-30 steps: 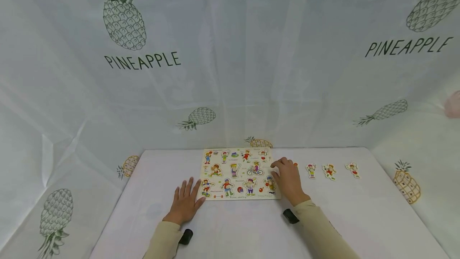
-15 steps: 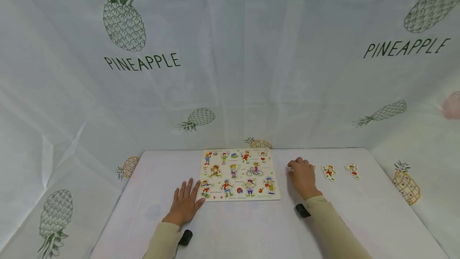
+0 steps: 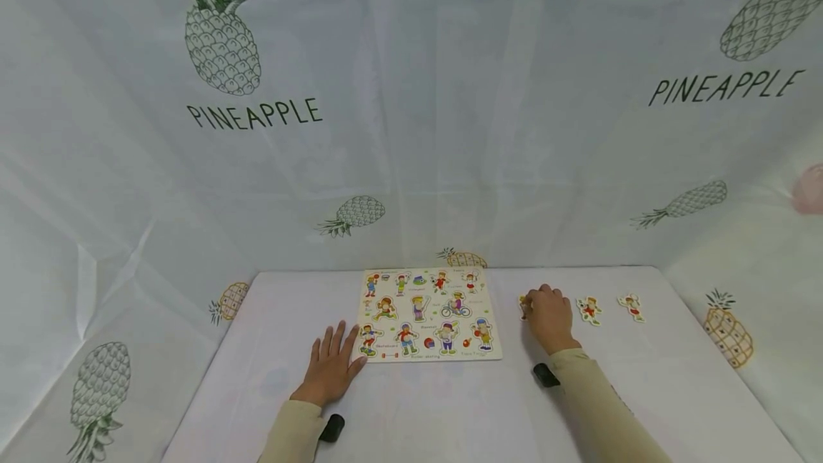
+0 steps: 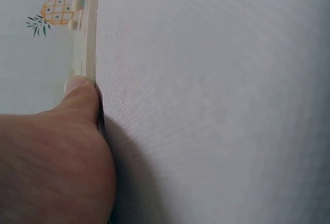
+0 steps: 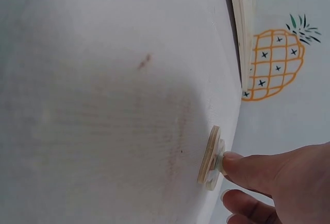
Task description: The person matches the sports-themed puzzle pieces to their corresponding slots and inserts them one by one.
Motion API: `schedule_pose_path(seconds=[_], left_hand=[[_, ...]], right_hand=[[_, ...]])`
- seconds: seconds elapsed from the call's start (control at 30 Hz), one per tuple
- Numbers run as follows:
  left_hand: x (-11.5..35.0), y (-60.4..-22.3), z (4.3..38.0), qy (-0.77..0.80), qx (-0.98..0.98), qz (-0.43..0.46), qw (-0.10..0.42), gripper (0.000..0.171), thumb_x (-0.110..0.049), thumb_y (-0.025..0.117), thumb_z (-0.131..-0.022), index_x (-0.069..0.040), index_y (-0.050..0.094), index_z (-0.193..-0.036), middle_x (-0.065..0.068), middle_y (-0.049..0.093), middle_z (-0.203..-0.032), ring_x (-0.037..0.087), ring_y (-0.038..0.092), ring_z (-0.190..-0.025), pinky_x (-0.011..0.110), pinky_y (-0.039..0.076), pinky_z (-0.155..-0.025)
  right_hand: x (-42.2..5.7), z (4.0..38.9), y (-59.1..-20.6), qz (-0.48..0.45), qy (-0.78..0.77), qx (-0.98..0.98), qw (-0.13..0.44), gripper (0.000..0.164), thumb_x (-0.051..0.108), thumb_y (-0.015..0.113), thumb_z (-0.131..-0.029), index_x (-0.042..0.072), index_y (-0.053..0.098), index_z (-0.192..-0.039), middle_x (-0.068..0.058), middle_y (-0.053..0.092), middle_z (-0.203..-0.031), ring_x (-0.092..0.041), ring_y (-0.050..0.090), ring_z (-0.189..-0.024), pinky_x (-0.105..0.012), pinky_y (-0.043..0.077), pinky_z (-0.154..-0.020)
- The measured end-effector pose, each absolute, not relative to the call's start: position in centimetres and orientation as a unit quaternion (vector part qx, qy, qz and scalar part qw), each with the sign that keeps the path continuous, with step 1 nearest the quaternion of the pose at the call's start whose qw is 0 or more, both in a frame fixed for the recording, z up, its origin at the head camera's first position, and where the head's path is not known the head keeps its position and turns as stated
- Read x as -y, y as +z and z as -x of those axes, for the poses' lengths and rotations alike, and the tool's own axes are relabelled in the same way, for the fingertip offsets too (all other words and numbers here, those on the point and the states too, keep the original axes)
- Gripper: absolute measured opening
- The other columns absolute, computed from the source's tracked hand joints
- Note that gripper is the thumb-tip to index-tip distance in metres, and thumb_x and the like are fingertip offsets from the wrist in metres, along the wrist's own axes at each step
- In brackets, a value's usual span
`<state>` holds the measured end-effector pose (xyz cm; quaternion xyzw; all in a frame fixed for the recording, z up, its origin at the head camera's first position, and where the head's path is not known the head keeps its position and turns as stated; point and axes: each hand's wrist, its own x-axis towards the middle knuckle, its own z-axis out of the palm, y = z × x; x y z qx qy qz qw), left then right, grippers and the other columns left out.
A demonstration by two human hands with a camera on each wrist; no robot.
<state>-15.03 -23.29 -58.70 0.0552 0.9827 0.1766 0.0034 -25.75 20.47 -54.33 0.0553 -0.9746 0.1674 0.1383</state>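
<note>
A cream puzzle board (image 3: 398,359) printed with cartoon sports figures lies at the middle of the table. My left hand (image 3: 326,370) rests flat at its lower left corner, fingers spread. In the left wrist view the thumb (image 4: 82,98) touches the board's edge. Right of the board, my right hand (image 3: 548,319) is over the table. It pinches a small wooden puzzle piece (image 5: 209,157) by its knob, the thumb (image 5: 247,170) against it. That piece is held low, close to the white surface. Part of the piece shows left of the fingers in the head view.
Two more figure-shaped puzzle pieces, one with a football (image 3: 589,311) and one in a red skirt (image 3: 632,307), lie right of my right hand. A white cloth wall (image 3: 411,127) with pineapple prints rises behind the white table (image 3: 450,413).
My right hand has moved right from the board's right edge to the nearest loose piece, and its fingers have come down on it. My left hand has stayed in place.
</note>
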Motion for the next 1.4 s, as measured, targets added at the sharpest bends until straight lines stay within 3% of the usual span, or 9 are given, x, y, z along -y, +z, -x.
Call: schedule_pose_path(seconds=[0.53,0.73,0.93,1.2,1.4], left_hand=[[23.4,-58.7,15.1,0.175,-0.983,-0.055,-0.006,0.068,-0.036,0.060,-0.107,-0.002,0.038,-0.161,0.030,0.025,-0.170,0.056,0.018,-0.156,0.073,0.014,-0.123],[23.5,-58.7,15.1,0.168,-0.984,-0.054,0.003,0.070,-0.045,0.055,-0.108,-0.004,0.037,-0.162,0.029,0.023,-0.171,0.055,0.017,-0.156,0.072,0.013,-0.124],[23.3,-58.2,14.7,0.184,-0.982,-0.052,0.005,0.067,-0.036,0.060,-0.107,-0.001,0.039,-0.160,0.031,0.024,-0.170,0.057,0.017,-0.156,0.073,0.012,-0.123],[23.1,-58.1,14.7,0.184,-0.981,-0.054,0.003,0.067,-0.035,0.061,-0.107,-0.002,0.038,-0.161,0.030,0.024,-0.170,0.056,0.017,-0.156,0.073,0.013,-0.123],[23.2,-58.6,14.9,0.172,-0.983,-0.056,-0.002,0.067,-0.036,0.060,-0.107,-0.003,0.039,-0.161,0.029,0.024,-0.170,0.056,0.018,-0.156,0.073,0.014,-0.123]], right_hand=[[-20.1,26.5,-54.5,-0.062,0.143,0.980,0.125,0.010,0.001,0.082,-0.089,-0.004,0.075,-0.095,-0.020,0.066,-0.093,-0.043,0.062,-0.094,-0.060,0.052,-0.085],[-19.8,26.3,-54.6,-0.070,0.135,0.979,0.133,0.009,0.000,0.080,-0.089,-0.004,0.073,-0.093,-0.021,0.064,-0.092,-0.043,0.060,-0.092,-0.061,0.052,-0.085],[-19.8,25.8,-54.8,-0.088,0.124,0.980,0.130,0.007,-0.006,0.076,-0.089,-0.006,0.070,-0.092,-0.024,0.063,-0.095,-0.046,0.059,-0.094,-0.062,0.051,-0.087],[-19.6,25.5,-54.2,-0.088,0.128,0.980,0.122,0.012,-0.002,0.074,-0.094,-0.010,0.066,-0.098,-0.024,0.058,-0.099,-0.045,0.055,-0.098,-0.062,0.047,-0.089],[-18.0,25.3,-53.3,-0.093,0.151,0.973,0.149,0.014,0.001,0.073,-0.097,-0.009,0.066,-0.104,-0.023,0.058,-0.103,-0.043,0.056,-0.100,-0.060,0.049,-0.090]])
